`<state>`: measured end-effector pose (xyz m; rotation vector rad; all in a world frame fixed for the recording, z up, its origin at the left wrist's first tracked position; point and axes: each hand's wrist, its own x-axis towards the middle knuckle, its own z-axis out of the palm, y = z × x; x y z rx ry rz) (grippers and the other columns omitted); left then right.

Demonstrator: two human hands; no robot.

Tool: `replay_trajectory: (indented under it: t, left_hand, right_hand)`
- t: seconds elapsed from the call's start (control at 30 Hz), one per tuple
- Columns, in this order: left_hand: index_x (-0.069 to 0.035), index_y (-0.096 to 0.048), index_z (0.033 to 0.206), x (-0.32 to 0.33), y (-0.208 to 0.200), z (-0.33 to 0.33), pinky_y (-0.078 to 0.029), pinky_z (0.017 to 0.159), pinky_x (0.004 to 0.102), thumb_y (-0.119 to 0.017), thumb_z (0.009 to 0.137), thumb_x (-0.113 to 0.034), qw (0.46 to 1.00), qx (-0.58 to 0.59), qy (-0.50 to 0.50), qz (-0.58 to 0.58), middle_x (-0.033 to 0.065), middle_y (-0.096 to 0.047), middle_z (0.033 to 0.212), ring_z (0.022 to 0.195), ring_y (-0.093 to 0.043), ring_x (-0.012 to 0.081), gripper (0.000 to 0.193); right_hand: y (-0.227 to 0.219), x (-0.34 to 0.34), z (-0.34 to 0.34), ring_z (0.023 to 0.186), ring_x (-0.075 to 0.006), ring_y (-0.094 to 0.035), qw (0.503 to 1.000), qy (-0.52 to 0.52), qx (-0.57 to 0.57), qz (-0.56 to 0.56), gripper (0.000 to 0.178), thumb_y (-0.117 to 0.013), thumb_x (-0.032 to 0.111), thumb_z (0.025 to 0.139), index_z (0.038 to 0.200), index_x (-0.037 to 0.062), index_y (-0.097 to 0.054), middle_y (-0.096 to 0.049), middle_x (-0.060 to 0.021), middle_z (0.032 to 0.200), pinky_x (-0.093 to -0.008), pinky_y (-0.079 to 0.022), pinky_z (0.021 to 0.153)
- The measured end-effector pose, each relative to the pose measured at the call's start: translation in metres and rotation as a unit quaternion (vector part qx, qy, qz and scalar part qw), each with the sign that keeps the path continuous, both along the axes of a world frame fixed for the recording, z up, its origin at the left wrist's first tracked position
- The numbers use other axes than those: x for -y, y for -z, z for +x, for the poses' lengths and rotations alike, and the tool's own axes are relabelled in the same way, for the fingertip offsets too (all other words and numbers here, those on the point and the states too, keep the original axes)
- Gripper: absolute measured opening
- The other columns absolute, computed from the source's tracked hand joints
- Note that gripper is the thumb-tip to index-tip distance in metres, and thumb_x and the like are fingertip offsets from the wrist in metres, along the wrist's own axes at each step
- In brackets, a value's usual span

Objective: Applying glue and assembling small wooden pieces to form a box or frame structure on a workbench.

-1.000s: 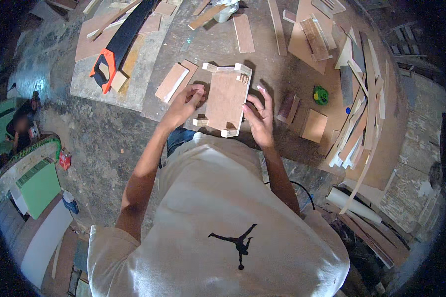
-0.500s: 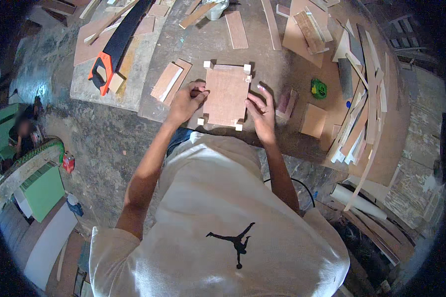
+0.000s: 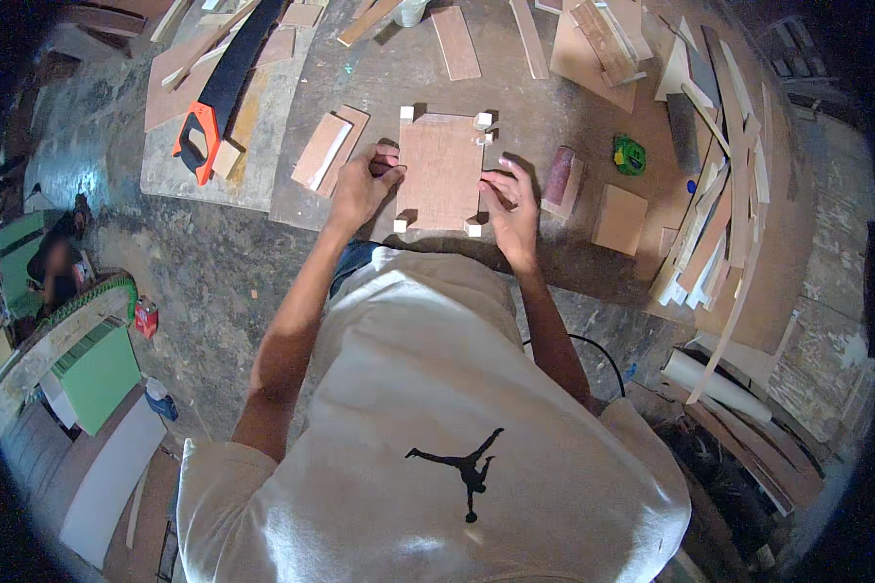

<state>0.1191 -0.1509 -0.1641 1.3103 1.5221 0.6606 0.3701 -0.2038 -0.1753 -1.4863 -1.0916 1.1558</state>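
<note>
Levelled since a second ago, out of its earlier tilt: plywood panel with pale corner blocks, between both hands above the surface. Pinched at its right edge by the right hand; touched at its left edge by the left hand, fingers narrow, grip impossible to tell. Farther right, plywood square, dark red block, green tape measure. To the left, overlapping plywood pieces; beyond, orange-handled saw, then pale cup.
</note>
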Motion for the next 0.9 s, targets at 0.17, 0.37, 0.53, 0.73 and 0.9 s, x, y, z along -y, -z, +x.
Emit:
replay_trajectory:
  t: [0.17, 0.37, 0.53, 0.73, 0.9]
  left_hand:
    - [0.001, -0.067, 0.111, 0.001, 0.001, -0.001, -0.055, 0.077, 0.0293, -0.076, 0.085, -0.005, 0.999, 0.034, -0.012, 0.009, 0.0066, -0.071, 0.090, 0.081, -0.069, 0.0154, 0.028]
    - [0.004, -0.067, 0.109, 0.008, 0.004, -0.011, -0.055, 0.076, 0.0276, -0.068, 0.095, -0.013, 0.994, 0.094, -0.042, 0.038, 0.0072, -0.071, 0.087, 0.078, -0.068, 0.0134, 0.023]
    - [0.004, -0.070, 0.102, 0.017, -0.046, -0.019, -0.050, 0.077, 0.0277, -0.050, 0.106, -0.035, 0.990, 0.108, -0.095, 0.010, 0.0072, -0.067, 0.079, 0.079, -0.065, 0.0143, 0.043]
    - [0.007, -0.063, 0.116, 0.011, -0.088, -0.015, -0.051, 0.096, 0.0391, -0.036, 0.105, -0.055, 0.761, 0.600, -0.247, -0.017, 0.0191, -0.070, 0.108, 0.106, -0.066, 0.0272, 0.069]
    - [0.006, -0.033, 0.150, -0.003, -0.121, 0.001, -0.037, 0.116, 0.0484, -0.033, 0.098, -0.069, 0.702, 0.694, -0.152, -0.044, 0.0282, -0.040, 0.152, 0.140, -0.042, 0.0373, 0.092]
  right_hand:
    - [0.004, 0.003, 0.002, 0.105, -0.0171, -0.066, 0.999, -0.022, 0.017, 0.018, 0.044, -0.065, 0.003, 0.096, 0.136, 0.0020, -0.048, -0.069, -0.0127, 0.114, -0.0304, -0.051, 0.095]
    - [-0.001, 0.006, 0.008, 0.107, -0.0170, -0.064, 0.999, -0.017, 0.025, 0.010, 0.039, -0.064, 0.010, 0.098, 0.134, 0.0017, -0.050, -0.068, -0.0102, 0.113, -0.0309, -0.050, 0.094]
    - [-0.038, 0.011, 0.021, 0.088, -0.0131, -0.061, 0.974, 0.139, -0.174, -0.032, 0.037, -0.062, 0.018, 0.099, 0.133, 0.0044, -0.055, -0.064, -0.0069, 0.107, -0.0284, -0.051, 0.077]
    - [-0.136, 0.016, -0.048, 0.074, -0.0139, -0.059, 0.870, -0.138, -0.463, -0.096, 0.049, -0.052, 0.028, 0.102, 0.144, 0.0035, -0.044, -0.060, -0.0048, 0.089, -0.0281, -0.048, 0.064]
    - [-0.141, 0.024, -0.108, 0.058, -0.0128, -0.057, 0.798, -0.316, -0.447, -0.253, 0.062, -0.051, 0.021, 0.103, 0.159, 0.0218, -0.025, -0.056, -0.0050, 0.085, -0.0272, -0.045, 0.051]
